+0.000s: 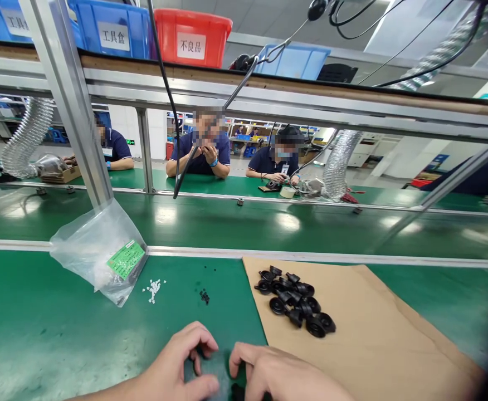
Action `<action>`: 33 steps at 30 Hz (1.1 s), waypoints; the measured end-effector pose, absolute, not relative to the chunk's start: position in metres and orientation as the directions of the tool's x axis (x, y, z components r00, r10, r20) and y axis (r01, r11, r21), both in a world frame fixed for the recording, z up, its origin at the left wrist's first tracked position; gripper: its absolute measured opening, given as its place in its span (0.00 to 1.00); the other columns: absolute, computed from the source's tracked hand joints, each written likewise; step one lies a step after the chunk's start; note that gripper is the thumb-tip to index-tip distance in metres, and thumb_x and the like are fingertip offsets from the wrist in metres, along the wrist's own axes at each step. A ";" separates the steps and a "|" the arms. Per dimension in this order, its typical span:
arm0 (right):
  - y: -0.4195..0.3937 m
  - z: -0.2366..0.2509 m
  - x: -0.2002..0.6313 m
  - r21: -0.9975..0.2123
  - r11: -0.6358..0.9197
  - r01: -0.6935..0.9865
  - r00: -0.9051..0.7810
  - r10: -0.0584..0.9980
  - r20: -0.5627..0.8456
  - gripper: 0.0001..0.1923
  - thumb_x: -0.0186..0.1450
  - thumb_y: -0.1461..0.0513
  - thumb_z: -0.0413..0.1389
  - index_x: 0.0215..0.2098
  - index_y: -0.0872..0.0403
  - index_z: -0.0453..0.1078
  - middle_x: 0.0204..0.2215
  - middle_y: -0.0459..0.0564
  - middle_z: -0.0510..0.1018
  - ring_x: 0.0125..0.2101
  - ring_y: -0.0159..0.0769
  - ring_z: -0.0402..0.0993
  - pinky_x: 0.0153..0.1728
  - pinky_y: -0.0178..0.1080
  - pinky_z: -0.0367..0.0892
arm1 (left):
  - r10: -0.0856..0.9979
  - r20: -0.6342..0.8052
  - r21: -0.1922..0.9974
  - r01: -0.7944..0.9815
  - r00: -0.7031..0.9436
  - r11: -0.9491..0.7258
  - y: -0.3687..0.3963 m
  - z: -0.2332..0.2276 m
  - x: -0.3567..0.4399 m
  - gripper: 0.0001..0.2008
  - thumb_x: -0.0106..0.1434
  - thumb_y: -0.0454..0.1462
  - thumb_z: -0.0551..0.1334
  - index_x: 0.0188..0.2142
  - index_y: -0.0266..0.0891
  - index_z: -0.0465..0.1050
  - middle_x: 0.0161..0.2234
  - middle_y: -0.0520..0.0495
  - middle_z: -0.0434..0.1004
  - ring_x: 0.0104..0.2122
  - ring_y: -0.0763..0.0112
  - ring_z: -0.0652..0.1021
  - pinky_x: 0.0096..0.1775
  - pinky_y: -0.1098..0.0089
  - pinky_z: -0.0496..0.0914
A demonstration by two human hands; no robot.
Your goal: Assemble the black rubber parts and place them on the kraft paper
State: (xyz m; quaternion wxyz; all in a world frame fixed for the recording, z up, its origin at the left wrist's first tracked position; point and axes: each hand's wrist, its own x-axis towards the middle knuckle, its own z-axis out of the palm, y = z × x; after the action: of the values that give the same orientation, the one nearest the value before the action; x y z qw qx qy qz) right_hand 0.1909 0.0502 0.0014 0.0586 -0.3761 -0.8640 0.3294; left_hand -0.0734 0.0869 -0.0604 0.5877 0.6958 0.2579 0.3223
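Note:
My left hand (185, 365) is low in the middle of the view, its fingers bent and its thumb apart from them over the green bench. Beside it my right hand (279, 373) curls downward, and a black piece (238, 391) shows beneath its fingers at the bottom edge. Most of that piece is hidden, so its shape cannot be told. Ahead of the hands lie a small pile of white bits (154, 289) and a cluster of tiny black bits (204, 296). To the right, several round black plastic parts (289, 298) are heaped on brown cardboard (352, 317).
A clear plastic bag (102, 250) with a green label stands at the left, against a metal post (71, 100). A rail (194, 253) crosses behind it. Blue and red bins (191, 36) sit on the shelf overhead. Black cables hang down. Several people work across the line.

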 end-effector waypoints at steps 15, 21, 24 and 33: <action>0.069 -0.022 0.130 -0.850 0.353 0.391 -0.308 0.920 0.241 0.05 0.68 0.63 0.60 0.37 0.51 0.81 0.52 0.52 0.72 0.28 0.28 0.71 0.31 0.34 0.70 | 0.766 0.038 0.917 -0.327 0.642 0.229 0.099 -0.068 -0.073 0.27 0.60 0.45 0.76 0.56 0.42 0.76 0.45 0.40 0.79 0.44 0.60 0.76 0.47 0.62 0.68; 0.066 -0.025 0.131 -0.763 0.439 0.475 -0.210 0.898 0.386 0.08 0.71 0.62 0.57 0.37 0.52 0.79 0.53 0.56 0.69 0.29 0.30 0.68 0.32 0.37 0.71 | 0.808 -0.001 0.905 -0.343 0.589 0.252 0.103 -0.066 -0.074 0.28 0.58 0.48 0.76 0.55 0.41 0.76 0.44 0.42 0.75 0.39 0.64 0.73 0.38 0.66 0.70; 0.064 -0.026 0.128 -0.666 0.515 0.539 -0.218 0.849 0.481 0.09 0.72 0.64 0.55 0.38 0.52 0.79 0.51 0.57 0.71 0.30 0.32 0.70 0.32 0.38 0.71 | 0.801 0.003 0.910 -0.333 0.599 0.246 0.103 -0.069 -0.074 0.27 0.59 0.48 0.76 0.55 0.42 0.76 0.45 0.41 0.75 0.41 0.62 0.72 0.39 0.66 0.70; 0.063 -0.025 0.120 -0.548 0.537 0.641 -0.273 0.827 0.491 0.11 0.70 0.67 0.53 0.33 0.52 0.76 0.49 0.54 0.73 0.30 0.33 0.72 0.34 0.38 0.71 | 0.783 -0.003 0.927 -0.293 0.621 0.236 0.102 -0.072 -0.074 0.26 0.61 0.48 0.74 0.56 0.42 0.77 0.44 0.42 0.75 0.39 0.65 0.72 0.39 0.66 0.70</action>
State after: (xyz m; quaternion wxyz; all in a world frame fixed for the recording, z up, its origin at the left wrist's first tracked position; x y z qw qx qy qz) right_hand 0.1205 0.0625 -0.0253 0.3830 -0.4655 -0.7886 0.1216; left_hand -0.0743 0.1024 -0.0720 0.7472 0.5024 0.2440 0.3602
